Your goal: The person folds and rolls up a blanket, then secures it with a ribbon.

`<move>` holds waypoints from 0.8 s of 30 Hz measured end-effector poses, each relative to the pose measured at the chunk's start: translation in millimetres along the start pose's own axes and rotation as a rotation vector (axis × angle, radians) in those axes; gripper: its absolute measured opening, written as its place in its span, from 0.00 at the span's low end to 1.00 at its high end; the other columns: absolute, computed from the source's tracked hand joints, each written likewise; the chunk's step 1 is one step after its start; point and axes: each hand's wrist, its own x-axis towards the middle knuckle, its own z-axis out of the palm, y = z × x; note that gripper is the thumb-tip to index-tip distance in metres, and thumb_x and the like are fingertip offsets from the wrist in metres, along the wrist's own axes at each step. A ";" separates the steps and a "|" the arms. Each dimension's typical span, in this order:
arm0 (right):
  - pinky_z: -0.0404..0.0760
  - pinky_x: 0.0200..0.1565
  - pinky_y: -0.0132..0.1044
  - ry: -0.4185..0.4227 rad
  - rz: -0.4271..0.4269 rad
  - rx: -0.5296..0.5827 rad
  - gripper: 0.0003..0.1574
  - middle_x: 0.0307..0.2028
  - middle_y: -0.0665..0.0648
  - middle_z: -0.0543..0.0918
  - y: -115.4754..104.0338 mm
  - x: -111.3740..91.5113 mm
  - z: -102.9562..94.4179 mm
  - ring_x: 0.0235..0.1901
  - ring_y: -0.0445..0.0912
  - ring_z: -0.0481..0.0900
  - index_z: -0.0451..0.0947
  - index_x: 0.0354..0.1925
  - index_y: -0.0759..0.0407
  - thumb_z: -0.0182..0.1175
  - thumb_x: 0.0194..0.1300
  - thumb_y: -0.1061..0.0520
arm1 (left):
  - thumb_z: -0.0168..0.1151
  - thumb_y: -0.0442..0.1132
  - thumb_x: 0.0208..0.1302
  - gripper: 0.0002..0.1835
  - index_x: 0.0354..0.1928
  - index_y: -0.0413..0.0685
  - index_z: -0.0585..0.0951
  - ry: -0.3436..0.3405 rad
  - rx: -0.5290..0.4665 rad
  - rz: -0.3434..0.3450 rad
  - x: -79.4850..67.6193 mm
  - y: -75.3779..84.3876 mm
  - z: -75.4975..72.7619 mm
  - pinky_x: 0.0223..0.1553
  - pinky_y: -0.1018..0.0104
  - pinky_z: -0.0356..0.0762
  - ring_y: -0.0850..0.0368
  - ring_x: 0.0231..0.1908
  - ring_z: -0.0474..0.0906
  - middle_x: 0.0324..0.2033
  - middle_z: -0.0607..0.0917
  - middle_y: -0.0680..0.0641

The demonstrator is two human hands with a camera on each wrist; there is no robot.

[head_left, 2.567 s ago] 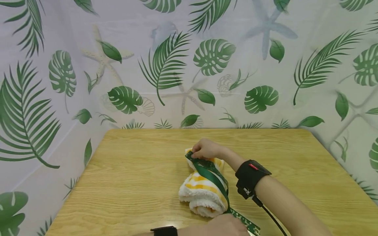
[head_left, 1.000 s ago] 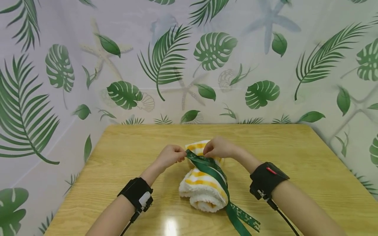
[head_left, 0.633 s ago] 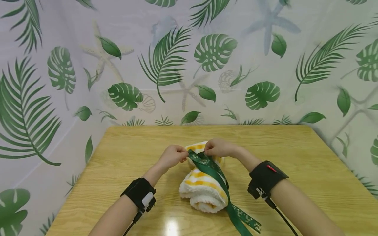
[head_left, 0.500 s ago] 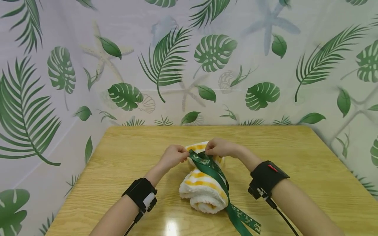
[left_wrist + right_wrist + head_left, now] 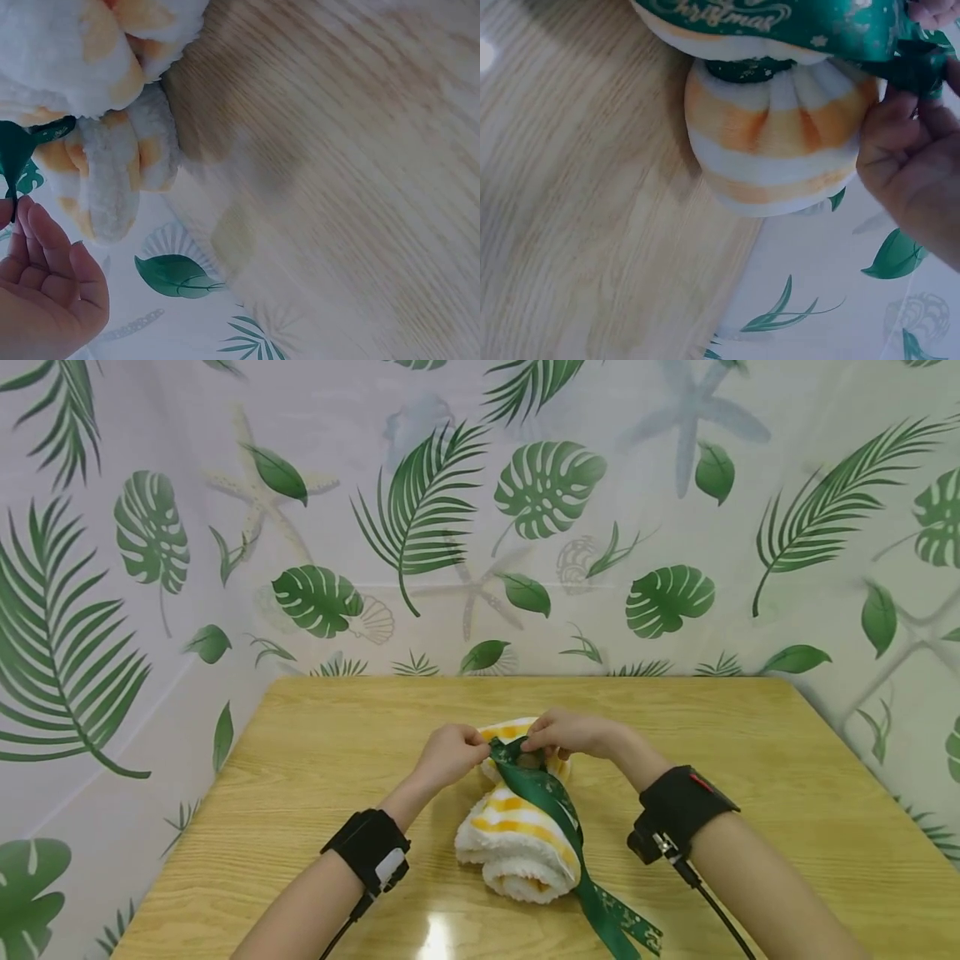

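A rolled towel [image 5: 498,839], plush white with yellow stripes, lies on the table and is cinched near its far end by a dark green ribbon [image 5: 542,789]. My left hand [image 5: 448,756] pinches the ribbon at the towel's far left; in the left wrist view the ribbon [image 5: 15,154] narrows to a bunched strip at the fingertips. From the right, my right hand [image 5: 581,733] pinches a folded part of the ribbon, close to the left fingertips. Gold "Christmas" lettering shows on the ribbon [image 5: 802,26] in the right wrist view. Two ribbon tails [image 5: 603,914] trail toward the front.
The wooden table [image 5: 345,718] extends around the towel. Behind it and at the sides hangs a leaf-patterned sheet [image 5: 562,627]. Black wrist straps [image 5: 367,852] with cameras and cables are on both arms.
My left hand has come from the front of the table to the ribbon at the towel's far end, then shifted slightly right. The ribbon there is now more bunched between both hands.
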 end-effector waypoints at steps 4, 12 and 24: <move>0.66 0.30 0.36 -0.054 -0.036 0.117 0.19 0.20 0.53 0.68 2.2 -0.6 -0.6 0.22 0.45 0.65 0.72 0.21 0.59 0.49 0.69 0.57 | 0.59 0.38 0.59 0.07 0.29 0.43 0.83 0.026 0.054 -0.009 -1.1 4.0 3.3 0.20 0.69 0.64 0.59 0.19 0.67 0.22 0.79 0.50; 0.70 0.37 0.38 -0.212 -0.092 0.129 0.15 0.30 0.54 0.76 4.6 1.8 -4.4 0.29 0.47 0.70 0.79 0.34 0.61 0.45 0.68 0.62 | 0.59 0.37 0.58 0.07 0.25 0.45 0.82 0.055 0.085 -0.005 -2.8 4.1 9.3 0.19 0.70 0.62 0.60 0.18 0.66 0.19 0.77 0.52; 0.61 0.26 0.34 -0.209 -0.097 -0.033 0.11 0.18 0.51 0.67 -5.7 14.8 4.5 0.18 0.44 0.59 0.80 0.26 0.61 0.52 0.58 0.69 | 0.60 0.37 0.58 0.06 0.28 0.43 0.82 0.060 0.071 -0.010 -4.7 0.2 11.1 0.22 0.69 0.66 0.59 0.22 0.70 0.24 0.80 0.50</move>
